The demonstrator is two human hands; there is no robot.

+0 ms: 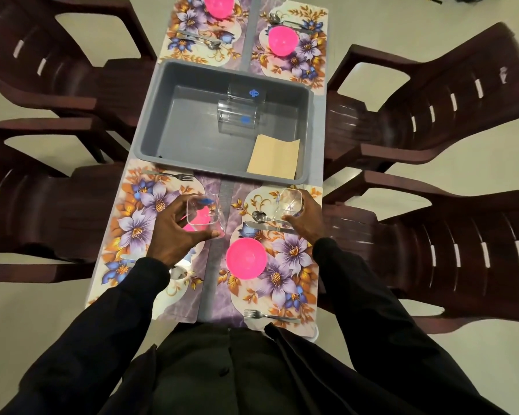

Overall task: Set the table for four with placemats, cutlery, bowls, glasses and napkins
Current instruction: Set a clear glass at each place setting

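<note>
The left hand (174, 235) grips a clear square plastic glass (205, 215) above the lower-left floral placemat (132, 211), the right hand (307, 218) grips its twin glass (288, 203) centre-right; I'd set both upright, clear of the steel spoon (259, 216).

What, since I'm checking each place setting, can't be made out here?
- Head view, near-left pink bowl: mostly hidden behind the left hand and the glass it holds.
- Head view, cutlery at the left sleeve: partly covered by it, type unclear.
- Head view, far-left pink bowl: cut off by the top edge.
- Head view, napkins in the grey tub: stacked, count unreadable.
</note>
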